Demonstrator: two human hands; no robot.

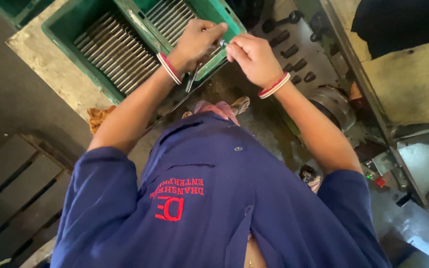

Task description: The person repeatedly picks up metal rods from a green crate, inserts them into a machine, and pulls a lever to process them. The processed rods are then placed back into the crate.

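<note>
Left hand (194,42) and right hand (251,57) met above front edge of green crate (65,42), fingers of both pinched around small metal pin (223,43) held between them. Crate held rows of grey metal rods (117,54). Second green crate (224,12) lay just beside. Machine (333,106) stood at right.

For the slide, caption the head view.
Left hand and right hand hold a small metal part over green crates of metal rods.

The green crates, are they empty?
No, both green crates hold rows of grey metal rods lying side by side.
</note>
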